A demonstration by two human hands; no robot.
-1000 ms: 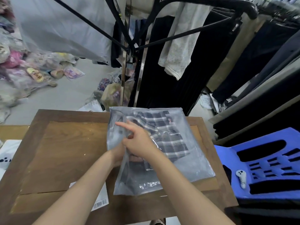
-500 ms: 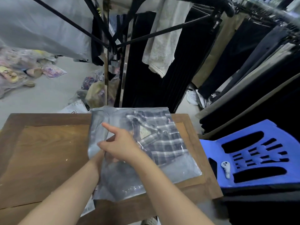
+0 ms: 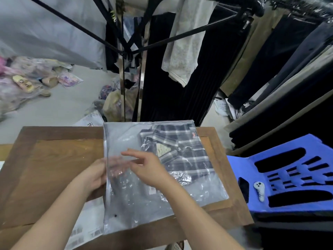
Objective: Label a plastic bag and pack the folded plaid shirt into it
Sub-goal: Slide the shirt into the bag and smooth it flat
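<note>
Left hand point(image 3: 94, 175) grips the left edge of the plastic bag point(image 3: 126, 204), fingers curled inside the film. Right hand point(image 3: 146, 167) rests on top of the bag, fingers loosely extended, holding nothing. The bag lies flat on the counter point(image 3: 54, 168); the plaid shirt point(image 3: 182, 152) sits inside, toward the bag's far right corner. Judgement: the film is thin, slippery and limp, and the shirt is soft and light. Take hold at the bag's edge and press flat.

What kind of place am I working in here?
Probably a clothing stockroom or packing area: garments hang on a rack, bagged goods are piled on the floor, and a plaid shirt lies in a bag.
</note>
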